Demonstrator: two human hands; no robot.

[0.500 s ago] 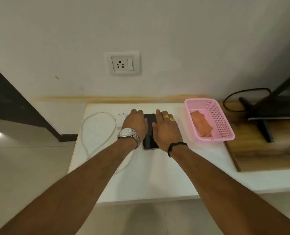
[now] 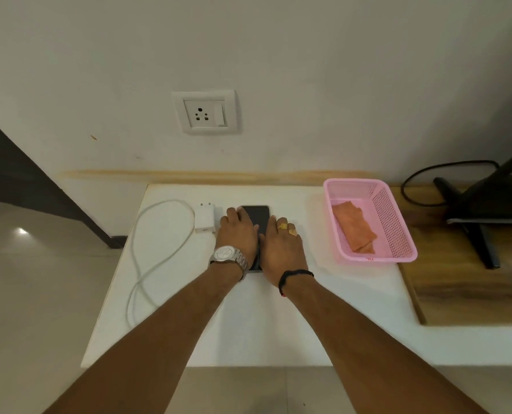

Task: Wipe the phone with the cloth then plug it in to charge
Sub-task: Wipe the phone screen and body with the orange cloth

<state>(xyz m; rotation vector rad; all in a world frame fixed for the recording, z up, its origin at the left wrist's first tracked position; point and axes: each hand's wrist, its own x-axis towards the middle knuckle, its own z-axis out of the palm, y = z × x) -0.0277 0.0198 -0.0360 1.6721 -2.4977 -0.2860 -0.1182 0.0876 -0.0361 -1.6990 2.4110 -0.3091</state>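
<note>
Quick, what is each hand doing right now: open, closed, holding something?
Left hand: open, lying flat on the phone, gripping nothing.
Right hand: open, flat at the phone's right edge, gripping nothing.

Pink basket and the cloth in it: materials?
Pink perforated basket: looks like moulded plastic, matte, with a regular grid of holes in its walls. Folded orange cloth: soft fabric, dull and creased, possibly microfibre; the weave is too small to tell.
</note>
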